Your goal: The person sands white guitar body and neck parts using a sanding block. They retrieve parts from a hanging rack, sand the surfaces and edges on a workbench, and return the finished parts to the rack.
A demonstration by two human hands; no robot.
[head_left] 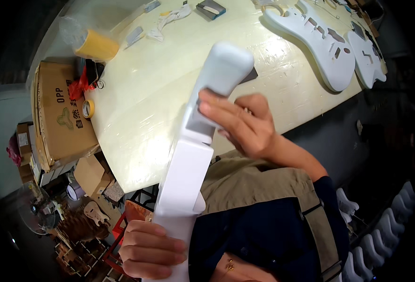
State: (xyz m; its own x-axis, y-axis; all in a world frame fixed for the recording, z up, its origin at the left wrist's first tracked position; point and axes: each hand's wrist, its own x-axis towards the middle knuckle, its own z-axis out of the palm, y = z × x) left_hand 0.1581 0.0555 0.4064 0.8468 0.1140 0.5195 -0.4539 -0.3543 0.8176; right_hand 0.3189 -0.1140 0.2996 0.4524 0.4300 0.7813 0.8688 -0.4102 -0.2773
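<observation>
The left grip (153, 249) is wrapped around the low end of a white guitar body (184, 174), held up near the tabletop (141, 108). The right grip (252, 127) touches its side; I can't tell if it pinches anything. A big brown box (54, 127) stands left, its inside hidden.

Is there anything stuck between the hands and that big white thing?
Nothing visible at the left hand, which grips the white piece directly. Beneath the right hand is a grey patch; I cannot tell whether it is a separate pad or just shadow.
</observation>
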